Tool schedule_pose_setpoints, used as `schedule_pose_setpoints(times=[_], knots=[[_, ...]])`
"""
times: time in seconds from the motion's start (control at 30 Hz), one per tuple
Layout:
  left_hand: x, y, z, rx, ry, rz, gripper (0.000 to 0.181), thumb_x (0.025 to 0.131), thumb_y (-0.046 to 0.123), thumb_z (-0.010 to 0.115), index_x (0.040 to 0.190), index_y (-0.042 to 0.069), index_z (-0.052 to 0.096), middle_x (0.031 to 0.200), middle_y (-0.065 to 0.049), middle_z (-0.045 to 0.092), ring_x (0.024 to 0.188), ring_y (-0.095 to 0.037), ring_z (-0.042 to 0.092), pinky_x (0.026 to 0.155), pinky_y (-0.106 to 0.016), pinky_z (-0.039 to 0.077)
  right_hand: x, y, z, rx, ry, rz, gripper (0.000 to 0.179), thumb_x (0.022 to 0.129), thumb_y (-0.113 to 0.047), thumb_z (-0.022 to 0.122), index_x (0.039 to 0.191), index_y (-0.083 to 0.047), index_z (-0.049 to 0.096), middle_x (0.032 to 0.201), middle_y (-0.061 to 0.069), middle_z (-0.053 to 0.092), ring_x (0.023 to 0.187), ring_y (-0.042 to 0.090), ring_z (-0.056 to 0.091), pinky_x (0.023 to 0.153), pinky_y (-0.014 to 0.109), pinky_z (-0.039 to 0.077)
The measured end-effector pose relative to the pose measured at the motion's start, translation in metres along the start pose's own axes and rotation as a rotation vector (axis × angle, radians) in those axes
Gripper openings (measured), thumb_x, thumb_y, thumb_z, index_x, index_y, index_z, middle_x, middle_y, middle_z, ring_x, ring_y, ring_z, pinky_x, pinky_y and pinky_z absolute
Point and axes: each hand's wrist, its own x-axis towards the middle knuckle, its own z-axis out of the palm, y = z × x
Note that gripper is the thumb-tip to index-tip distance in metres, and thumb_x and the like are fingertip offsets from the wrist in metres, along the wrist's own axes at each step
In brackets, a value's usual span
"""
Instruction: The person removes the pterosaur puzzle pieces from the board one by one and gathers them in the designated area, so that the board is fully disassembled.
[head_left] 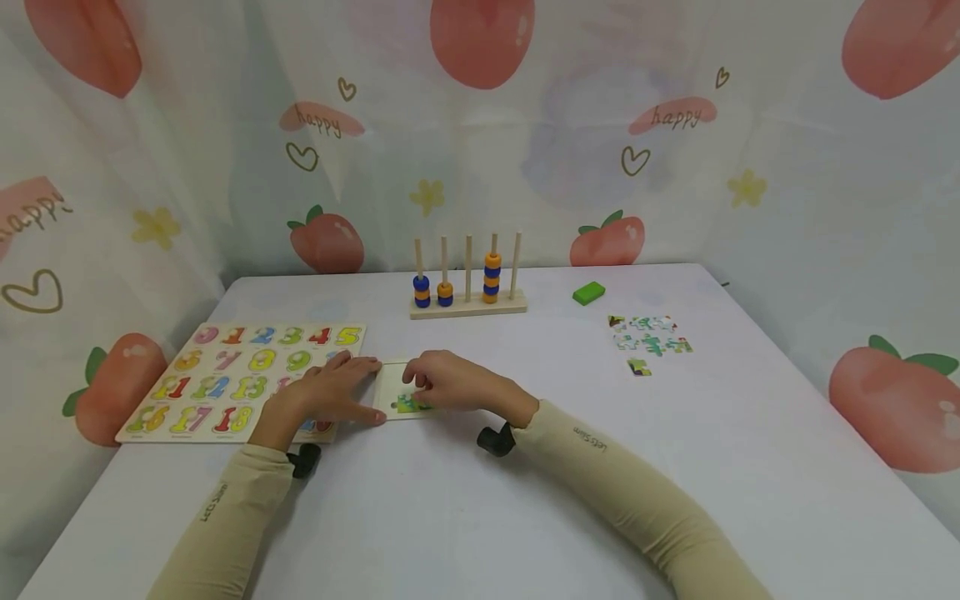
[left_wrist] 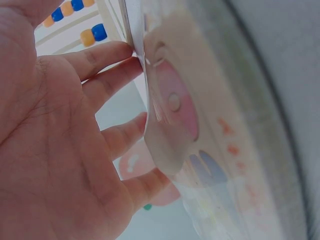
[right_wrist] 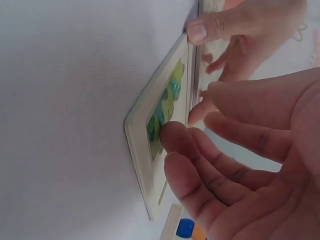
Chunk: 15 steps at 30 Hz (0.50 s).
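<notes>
A small pale wooden puzzle tray [head_left: 388, 379] lies on the table, with joined green jigsaw pieces [right_wrist: 164, 110] along its near side. My left hand [head_left: 330, 392] reaches over the number board, thumb and fingertips at the tray's left edge, fingers spread. In the left wrist view the palm of that hand [left_wrist: 70, 130] shows, nothing held in it. My right hand [head_left: 457, 383] is over the tray from the right. Seen from the right wrist, a fingertip [right_wrist: 175, 137] touches the green pieces, while the thumb stands apart from the other fingers.
The number board [head_left: 207, 361] with coloured numerals lies at the left, beside the tray. Behind stands a bead rack [head_left: 468, 310] with blue and orange beads on pegs. A green block [head_left: 588, 292] and several loose jigsaw pieces [head_left: 652, 343] lie to the right.
</notes>
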Motion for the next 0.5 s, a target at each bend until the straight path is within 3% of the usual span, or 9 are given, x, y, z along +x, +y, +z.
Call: schedule_pose_setpoints(times=[0.17, 0.37, 0.5], knots=[[0.000, 0.000, 0.000, -0.003, 0.002, -0.003, 0.097, 0.088, 0.052, 0.086, 0.164, 0.010, 0.043, 0.171, -0.020, 0.033, 0.159, -0.049, 0.012, 0.121, -0.076, 0.016, 0.005, -0.003, 0.002, -0.058, -0.010, 0.018, 0.026, 0.101, -0.002, 0.068, 0.126, 0.003, 0.073, 0.108, 0.010, 0.069, 0.096, 0.019, 0.060, 0.089, 0.032, 0.053], [0.000, 0.000, 0.001, -0.004, 0.001, 0.012, 0.097, 0.088, 0.051, 0.086, 0.164, 0.009, 0.042, 0.171, -0.020, 0.033, 0.159, -0.049, 0.012, 0.122, -0.075, 0.015, 0.011, -0.009, 0.007, -0.126, -0.025, 0.060, 0.017, 0.095, -0.001, 0.074, 0.112, 0.003, 0.077, 0.103, 0.009, 0.071, 0.091, 0.018, 0.054, 0.084, 0.029, 0.049], [-0.001, 0.000, 0.000, 0.006, -0.001, 0.019, 0.098, 0.088, 0.052, 0.086, 0.164, 0.008, 0.042, 0.171, -0.021, 0.033, 0.159, -0.049, 0.012, 0.122, -0.075, 0.014, 0.013, -0.012, 0.009, -0.143, -0.039, 0.111, 0.019, 0.096, -0.004, 0.076, 0.114, 0.002, 0.077, 0.108, 0.008, 0.069, 0.095, 0.018, 0.056, 0.086, 0.029, 0.051]])
